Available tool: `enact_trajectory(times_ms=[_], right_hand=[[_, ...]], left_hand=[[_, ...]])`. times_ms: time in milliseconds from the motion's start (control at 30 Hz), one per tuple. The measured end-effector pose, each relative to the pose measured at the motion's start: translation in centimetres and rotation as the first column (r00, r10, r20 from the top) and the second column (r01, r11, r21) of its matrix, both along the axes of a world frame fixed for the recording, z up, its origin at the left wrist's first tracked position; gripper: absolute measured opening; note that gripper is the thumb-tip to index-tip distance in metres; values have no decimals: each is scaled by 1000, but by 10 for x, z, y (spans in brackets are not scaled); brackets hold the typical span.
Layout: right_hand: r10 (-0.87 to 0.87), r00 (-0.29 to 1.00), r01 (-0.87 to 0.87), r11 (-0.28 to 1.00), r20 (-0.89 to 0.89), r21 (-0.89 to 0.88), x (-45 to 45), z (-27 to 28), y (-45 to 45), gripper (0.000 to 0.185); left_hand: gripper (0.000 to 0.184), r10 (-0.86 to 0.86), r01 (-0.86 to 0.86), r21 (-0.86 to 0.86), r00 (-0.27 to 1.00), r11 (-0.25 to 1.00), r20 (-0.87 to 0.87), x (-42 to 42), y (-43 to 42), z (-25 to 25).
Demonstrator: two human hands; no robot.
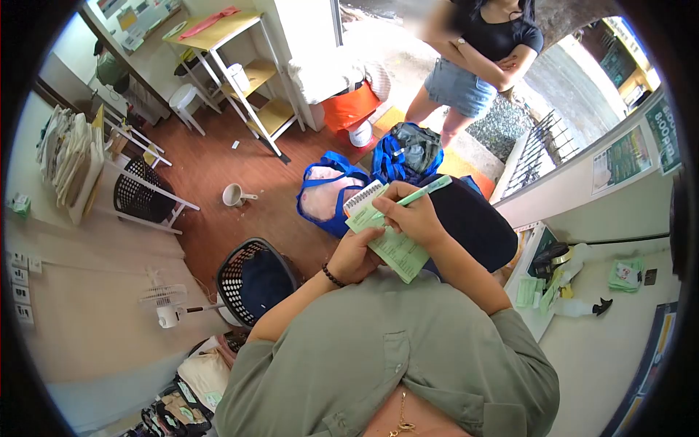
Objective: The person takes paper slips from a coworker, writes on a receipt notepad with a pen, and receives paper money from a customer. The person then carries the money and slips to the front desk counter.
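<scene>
Slip (405, 256): is lying over a notebook (364, 195), apparently for backing.
Left hand (353, 256): fingers are pinching its edge, seemingly steadying it.
Right hand (413, 217): fingers are pinching a pen (428, 189), slanting it over the slip.

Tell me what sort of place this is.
Probably a small laundry shop, though no sign I can read confirms it: an open blue bag holds what looks like pinkish fabric, a perforated basket holds dark cloth, and piled clothes lie at lower left.
</scene>
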State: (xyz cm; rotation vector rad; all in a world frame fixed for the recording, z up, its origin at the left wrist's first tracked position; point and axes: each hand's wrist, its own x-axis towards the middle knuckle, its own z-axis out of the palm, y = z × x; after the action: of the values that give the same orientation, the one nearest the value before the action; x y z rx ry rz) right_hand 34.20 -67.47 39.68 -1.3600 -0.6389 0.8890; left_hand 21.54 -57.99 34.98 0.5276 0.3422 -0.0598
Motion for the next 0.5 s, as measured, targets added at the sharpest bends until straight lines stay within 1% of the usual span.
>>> enact_trajectory(times_ms=[67, 100, 133, 233, 333, 433, 500], right_hand=[[-75, 964, 65, 997, 256, 47, -2, -3, 1, 29], [-114, 918, 92, 993, 379, 76, -3, -4, 0, 31], [-145, 880, 120, 989, 452, 84, -4, -1, -1, 33], [-151, 878, 139, 988, 454, 61, -3, -2, -2, 32], [-172, 868, 159, 985, 465, 68, -4, -2, -3, 31], [-135, 822, 141, 989, 554, 31, -5, -3, -7, 31], [-148, 828, 143, 988, 541, 50, -4, -7, -8, 31]], left_hand=[[41, 5, -5, 21, 1000, 1000, -12, -3, -2, -1], [41, 3, -3, 26, 1000, 1000, -3, -4, -2, -1], [41, 3, -3, 33, 1000, 999, 9, -3, -2, -1], [42, -6, 4, 38, 998, 999, 54, -5, -3, 4], [42, -5, 2, 47, 998, 999, 62, -6, -3, 3], [43, -31, 28, 42, 998, 999, 64, -4, 0, 0], [42, -36, 33, 55, 998, 998, 56, -2, 0, 1]])
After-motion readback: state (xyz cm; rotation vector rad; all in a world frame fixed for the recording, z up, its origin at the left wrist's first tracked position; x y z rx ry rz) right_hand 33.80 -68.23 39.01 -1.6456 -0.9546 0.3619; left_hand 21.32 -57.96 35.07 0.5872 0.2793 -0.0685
